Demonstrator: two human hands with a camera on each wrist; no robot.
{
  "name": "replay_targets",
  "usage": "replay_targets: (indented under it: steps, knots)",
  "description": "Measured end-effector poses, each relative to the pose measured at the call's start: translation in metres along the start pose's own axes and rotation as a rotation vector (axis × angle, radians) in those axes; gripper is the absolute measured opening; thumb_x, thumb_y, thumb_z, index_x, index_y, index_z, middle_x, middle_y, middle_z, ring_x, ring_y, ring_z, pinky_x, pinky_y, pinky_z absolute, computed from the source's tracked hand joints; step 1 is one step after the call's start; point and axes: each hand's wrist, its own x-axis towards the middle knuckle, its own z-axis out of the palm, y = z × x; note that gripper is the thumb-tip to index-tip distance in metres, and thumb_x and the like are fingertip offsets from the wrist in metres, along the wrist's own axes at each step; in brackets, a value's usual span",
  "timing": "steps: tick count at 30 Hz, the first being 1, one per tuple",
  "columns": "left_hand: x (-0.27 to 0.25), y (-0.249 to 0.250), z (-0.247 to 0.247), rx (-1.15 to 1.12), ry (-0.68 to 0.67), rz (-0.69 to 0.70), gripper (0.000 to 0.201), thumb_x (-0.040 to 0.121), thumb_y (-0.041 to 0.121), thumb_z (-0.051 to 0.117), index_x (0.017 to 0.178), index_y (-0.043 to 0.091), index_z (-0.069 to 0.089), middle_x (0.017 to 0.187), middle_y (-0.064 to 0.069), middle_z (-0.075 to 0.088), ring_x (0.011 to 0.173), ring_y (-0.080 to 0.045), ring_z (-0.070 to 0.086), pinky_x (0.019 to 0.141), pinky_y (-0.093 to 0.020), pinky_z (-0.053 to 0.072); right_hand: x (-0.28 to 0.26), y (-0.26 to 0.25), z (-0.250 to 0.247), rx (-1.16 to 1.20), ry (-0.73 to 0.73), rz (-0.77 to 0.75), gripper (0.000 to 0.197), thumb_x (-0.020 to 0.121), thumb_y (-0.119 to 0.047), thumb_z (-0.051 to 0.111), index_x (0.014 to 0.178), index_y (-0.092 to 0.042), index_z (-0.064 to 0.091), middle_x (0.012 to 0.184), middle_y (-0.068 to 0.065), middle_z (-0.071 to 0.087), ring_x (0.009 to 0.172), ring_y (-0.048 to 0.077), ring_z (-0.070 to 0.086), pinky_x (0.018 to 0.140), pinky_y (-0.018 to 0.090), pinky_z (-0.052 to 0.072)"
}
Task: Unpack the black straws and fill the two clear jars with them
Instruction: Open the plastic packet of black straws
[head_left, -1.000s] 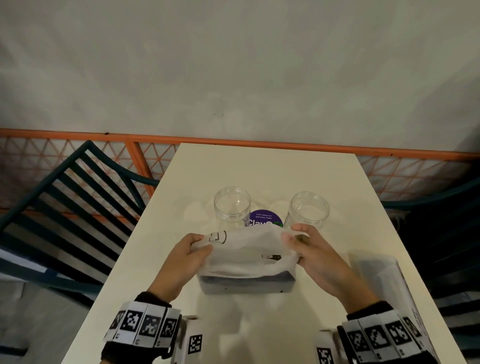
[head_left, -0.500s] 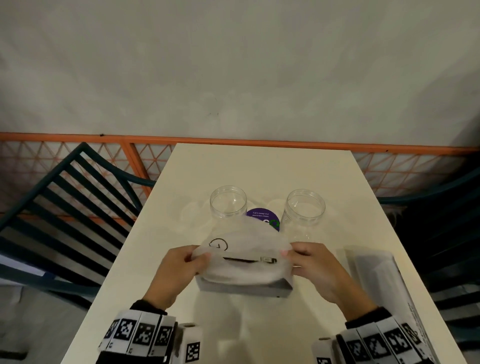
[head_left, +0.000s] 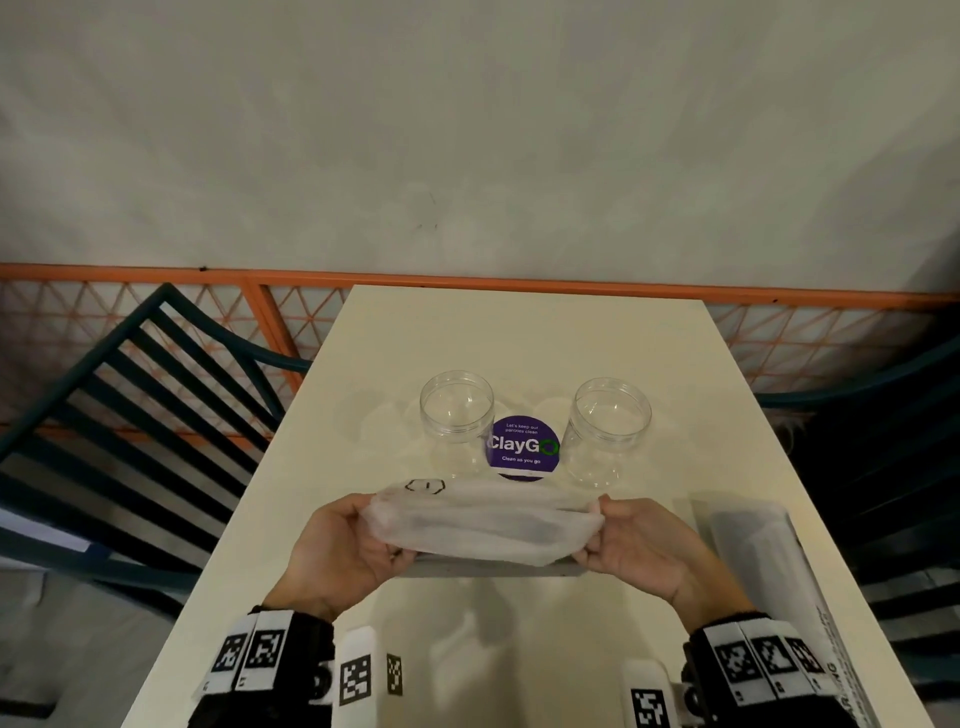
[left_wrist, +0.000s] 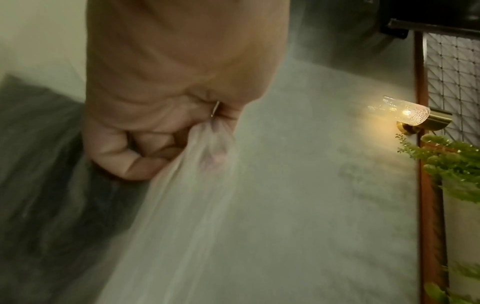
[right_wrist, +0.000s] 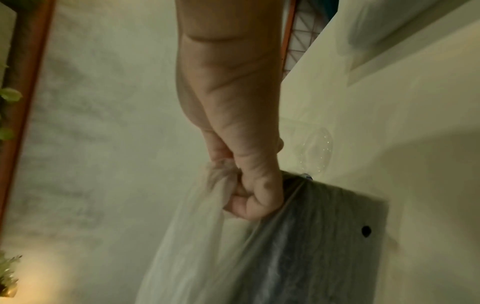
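A frosted plastic bag of black straws (head_left: 488, 530) stretches between my two hands just above the table. My left hand (head_left: 358, 540) grips its left end, fingers curled round bunched plastic (left_wrist: 197, 152). My right hand (head_left: 618, 540) pinches the right end (right_wrist: 223, 185). The dark straw pack (right_wrist: 324, 236) shows through the bag below my right hand. Two clear jars stand open and empty beyond the bag, the left jar (head_left: 457, 415) and the right jar (head_left: 608, 426).
A purple round ClayGo sticker (head_left: 522, 448) lies between the jars on the cream table (head_left: 519, 332). Another wrapped pack (head_left: 763, 561) lies at the table's right edge. Dark slatted chairs (head_left: 130, 415) flank the table, and an orange mesh rail (head_left: 467, 283) runs behind.
Both hands have pulled the bag's ends apart and lifted them, flattening the bag into a stretched band. The bag's mouth has tilted away from me.
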Motion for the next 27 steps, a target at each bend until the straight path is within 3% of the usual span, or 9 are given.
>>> replay_targets:
  steps: [3, 5, 8, 12, 15, 17, 21, 24, 27]
  knots:
    - [0.004, -0.001, -0.003, -0.037, -0.015, -0.001, 0.049, 0.031, 0.004, 0.072, 0.080, 0.001, 0.067, 0.088, -0.015, 0.071, 0.079, -0.030, 0.066, 0.067, -0.037, 0.052, 0.001, -0.001, -0.001, 0.005, 0.018, 0.020, 0.016, 0.084, -0.002, 0.038, 0.077, -0.006, 0.052, 0.071, 0.011, 0.069, 0.060, 0.023, 0.065, 0.050, 0.026, 0.051]
    - [0.004, -0.001, -0.003, 0.014, -0.029, -0.015, 0.046, 0.041, 0.009, 0.067, 0.086, 0.000, 0.070, 0.091, -0.013, 0.069, 0.083, -0.027, 0.062, 0.068, -0.033, 0.049, 0.001, -0.001, 0.001, -0.011, 0.019, -0.011, 0.015, 0.081, -0.002, 0.038, 0.072, -0.010, 0.046, 0.063, 0.007, 0.067, 0.053, 0.019, 0.064, 0.052, 0.026, 0.047]
    - [-0.001, -0.003, -0.001, 0.206, -0.034, 0.036, 0.027, 0.065, 0.023, 0.066, 0.088, 0.009, 0.073, 0.083, -0.005, 0.070, 0.070, -0.016, 0.064, 0.061, -0.027, 0.049, -0.003, 0.000, 0.003, -0.041, -0.034, -0.124, 0.019, 0.074, -0.006, 0.054, 0.087, -0.016, 0.047, 0.081, 0.006, 0.067, 0.067, 0.019, 0.065, 0.060, 0.029, 0.049]
    - [0.002, -0.008, -0.005, 0.596, 0.018, 0.105, 0.056, 0.061, 0.027, 0.077, 0.108, 0.006, 0.055, 0.101, -0.007, 0.063, 0.086, -0.016, 0.062, 0.068, -0.026, 0.051, -0.002, 0.005, 0.007, -0.476, 0.066, -0.267, 0.043, 0.082, 0.007, 0.053, 0.115, -0.017, 0.039, 0.100, 0.013, 0.054, 0.087, 0.023, 0.055, 0.069, 0.031, 0.048]
    - [0.007, -0.013, -0.002, 0.805, 0.200, 0.209, 0.035, 0.075, 0.016, 0.071, 0.102, 0.001, 0.053, 0.098, -0.013, 0.057, 0.085, -0.022, 0.056, 0.066, -0.029, 0.049, 0.006, 0.007, 0.012, -0.863, 0.326, -0.386, 0.035, 0.085, 0.000, 0.048, 0.116, -0.014, 0.037, 0.099, 0.010, 0.047, 0.080, 0.019, 0.049, 0.067, 0.028, 0.043]
    - [0.011, -0.012, -0.003, 0.913, 0.309, 0.323, 0.027, 0.070, 0.019, 0.067, 0.090, 0.005, 0.056, 0.089, -0.012, 0.056, 0.077, -0.023, 0.053, 0.064, -0.031, 0.047, 0.008, 0.006, 0.014, -0.964, 0.469, -0.504, 0.027, 0.086, -0.004, 0.049, 0.108, -0.014, 0.040, 0.104, 0.009, 0.049, 0.083, 0.019, 0.051, 0.061, 0.025, 0.043]
    - [0.015, -0.010, -0.013, 1.078, 0.501, 0.505, 0.005, 0.080, 0.010, 0.057, 0.077, 0.012, 0.054, 0.081, -0.009, 0.059, 0.077, -0.028, 0.054, 0.074, -0.043, 0.048, 0.008, 0.008, 0.011, -1.182, 0.593, -0.532, 0.021, 0.084, -0.018, 0.060, 0.101, -0.011, 0.050, 0.099, 0.008, 0.056, 0.087, 0.023, 0.057, 0.066, 0.025, 0.044]
    - [0.017, -0.010, -0.019, 1.035, 0.412, 0.455, 0.005, 0.082, 0.010, 0.061, 0.083, 0.007, 0.064, 0.084, -0.011, 0.067, 0.083, -0.030, 0.062, 0.080, -0.044, 0.055, 0.009, 0.010, 0.009, -1.069, 0.494, -0.439, 0.011, 0.085, -0.012, 0.057, 0.085, -0.004, 0.063, 0.083, 0.013, 0.066, 0.074, 0.024, 0.064, 0.078, 0.037, 0.056]
    - [0.012, -0.005, -0.017, 0.809, 0.205, 0.312, 0.018, 0.084, 0.015, 0.063, 0.090, -0.001, 0.070, 0.094, -0.018, 0.072, 0.090, -0.028, 0.067, 0.071, -0.025, 0.058, 0.004, 0.010, 0.012, -0.753, 0.293, -0.319, 0.015, 0.089, -0.003, 0.052, 0.086, 0.002, 0.066, 0.092, 0.018, 0.068, 0.079, 0.023, 0.065, 0.064, 0.025, 0.058]
